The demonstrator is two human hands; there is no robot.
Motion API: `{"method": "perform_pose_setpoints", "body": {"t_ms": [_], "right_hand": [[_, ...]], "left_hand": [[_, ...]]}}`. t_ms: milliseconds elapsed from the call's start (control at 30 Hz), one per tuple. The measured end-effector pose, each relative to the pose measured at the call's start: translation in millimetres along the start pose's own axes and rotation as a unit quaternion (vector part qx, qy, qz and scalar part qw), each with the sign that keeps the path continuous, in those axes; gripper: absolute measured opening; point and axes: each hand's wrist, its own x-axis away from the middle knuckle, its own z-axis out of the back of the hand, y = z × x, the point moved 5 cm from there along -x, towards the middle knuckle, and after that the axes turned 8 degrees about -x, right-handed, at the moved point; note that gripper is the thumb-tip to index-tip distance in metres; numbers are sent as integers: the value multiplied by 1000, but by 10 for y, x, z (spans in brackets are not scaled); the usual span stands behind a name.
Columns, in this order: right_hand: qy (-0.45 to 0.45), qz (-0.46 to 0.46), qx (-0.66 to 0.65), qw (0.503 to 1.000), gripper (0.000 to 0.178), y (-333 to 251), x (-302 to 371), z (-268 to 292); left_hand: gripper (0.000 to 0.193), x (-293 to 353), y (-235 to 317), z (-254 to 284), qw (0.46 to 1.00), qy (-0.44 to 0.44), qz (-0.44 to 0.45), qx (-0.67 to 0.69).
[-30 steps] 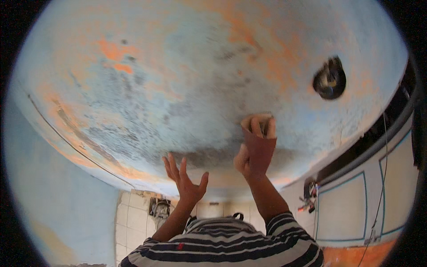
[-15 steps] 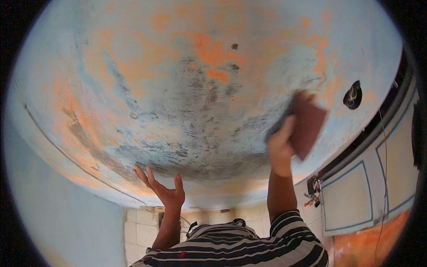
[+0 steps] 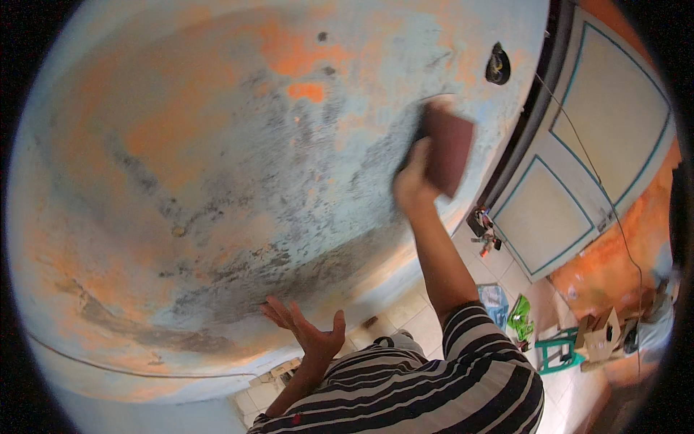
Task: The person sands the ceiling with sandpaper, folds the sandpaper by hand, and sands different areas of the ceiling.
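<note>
A wall with patchy pale blue and orange paint and dark grey blotches stands before me. My right hand grips a dark red sheet of sandpaper on the wall's right part. The thumb lies over the sheet's left edge, while the other fingers are mostly hidden behind it, and the sheet is slightly smeared by motion. Low down, near the wall's dark lower band, my left hand has its fingers spread with nothing in them. Whether its fingertips touch the wall I cannot tell.
An open wall box with wires sits at upper right. Beyond the wall's edge is a pale door with blue trim and a hanging cable. A green stool, a green bag and cardboard lie on the tiled floor.
The view has turned to the right, bringing the stool, bags and more of the door into sight. The right hand still holds the sandpaper against the wall; the left hand stays spread.
</note>
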Motion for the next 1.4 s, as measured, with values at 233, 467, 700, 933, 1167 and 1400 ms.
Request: {"method": "perform_pose_setpoints", "body": {"t_ms": [233, 467, 700, 933, 1167, 1400], "right_hand": [[-43, -210, -210, 954, 35, 84, -68, -16], [-324, 224, 132, 910, 29, -1092, -220, -296], [-348, 50, -54, 935, 32, -1241, -289, -351], [-370, 190, 88, 905, 38, -1043, 20, -360], [-269, 241, 54, 931, 41, -1063, 50, -276], [-291, 61, -74, 952, 41, -708, 109, -366]], "left_hand": [[102, 134, -148, -78, 998, -54, 23, 24], [101, -8, -274, 377, 997, 66, -11, 26], [89, -117, -441, 772, 992, 121, -16, -40], [86, -189, -486, 785, 991, 124, -4, -52], [86, -198, -534, 721, 992, 109, -4, -70], [86, -191, -559, 692, 991, 114, 1, -74]]}}
